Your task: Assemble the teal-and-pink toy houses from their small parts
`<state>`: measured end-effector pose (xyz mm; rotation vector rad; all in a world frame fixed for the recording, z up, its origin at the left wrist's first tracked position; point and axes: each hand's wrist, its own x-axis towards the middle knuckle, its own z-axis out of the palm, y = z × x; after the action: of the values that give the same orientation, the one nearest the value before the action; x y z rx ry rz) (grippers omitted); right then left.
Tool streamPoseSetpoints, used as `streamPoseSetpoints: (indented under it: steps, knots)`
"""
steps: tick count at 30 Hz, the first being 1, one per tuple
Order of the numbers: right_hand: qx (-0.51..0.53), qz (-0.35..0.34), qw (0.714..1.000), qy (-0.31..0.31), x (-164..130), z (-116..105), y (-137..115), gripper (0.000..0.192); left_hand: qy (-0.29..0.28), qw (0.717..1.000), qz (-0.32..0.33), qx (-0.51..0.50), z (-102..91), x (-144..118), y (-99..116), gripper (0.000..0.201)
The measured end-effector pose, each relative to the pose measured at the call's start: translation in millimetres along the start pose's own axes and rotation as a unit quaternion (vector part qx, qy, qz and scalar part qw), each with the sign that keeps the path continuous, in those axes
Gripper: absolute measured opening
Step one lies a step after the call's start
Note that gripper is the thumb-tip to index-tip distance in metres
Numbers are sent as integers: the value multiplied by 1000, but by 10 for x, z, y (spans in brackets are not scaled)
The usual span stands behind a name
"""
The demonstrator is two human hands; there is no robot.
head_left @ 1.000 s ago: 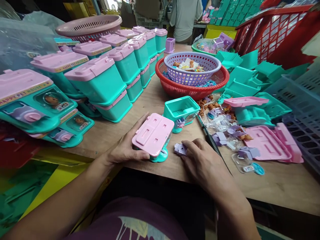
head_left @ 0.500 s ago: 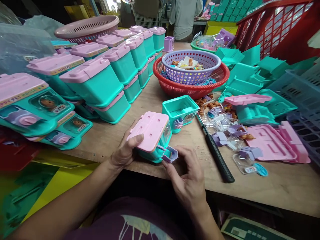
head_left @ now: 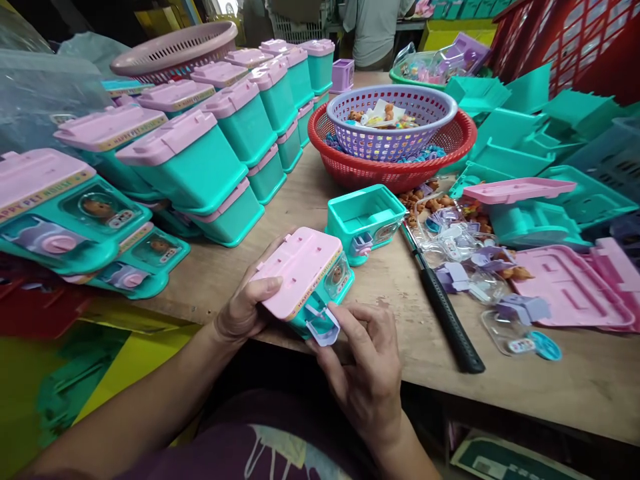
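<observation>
My left hand grips a teal toy pet house from its left side, thumb on the pink lid. A strip of lettering runs along the lid's edge, and a clear bubble window with a brown figure is on the front. Below the lid, a small lavender plastic part juts out of the front. My right hand has its thumb and index finger on this part. Behind the held house stands a lidless teal box with a lavender-and-pink piece on its front.
Stacked teal houses with pink lids fill the left. A lavender basket sits inside a red basket. A black-handled tool lies right of my hands, beside loose clear and lavender parts and pink lids.
The held house has turned so its lettering and bubble window show more. My right hand has come left, its index finger now on the lavender part.
</observation>
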<state>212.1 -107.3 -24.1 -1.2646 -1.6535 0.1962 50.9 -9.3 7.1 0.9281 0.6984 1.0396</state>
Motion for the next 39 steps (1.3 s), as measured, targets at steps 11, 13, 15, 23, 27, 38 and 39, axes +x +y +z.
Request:
streamPoseSetpoints:
  steps: [11, 13, 15, 23, 27, 38, 39]
  knots:
    - [19, -44, 998, -28, -3, -48, 27, 48, -22, 1000, 7, 21, 7, 3, -12, 85]
    - [19, -50, 998, -29, 1, -43, 25, 48, -23, 999, 4, 26, 17, -2, -5, 86]
    - [21, -45, 999, -20, 4, -28, 22, 48, -23, 1000, 2, 16, 14, -6, -10, 84]
    - [25, -6, 1000, 7, 26, 15, 19, 39, -21, 1000, 15, -10, -69, 5, -91, 75]
    - [-5, -43, 999, -9, 9, 4, 41, 41, -22, 1000, 20, 6, -53, 11, -64, 75]
    - [-18, -65, 997, -41, -18, -33, 57, 39, -29, 998, 52, 31, -17, -2, -63, 77]
    - [-18, -64, 997, -38, -13, -29, 53, 39, -23, 998, 52, 31, -15, -6, -66, 75]
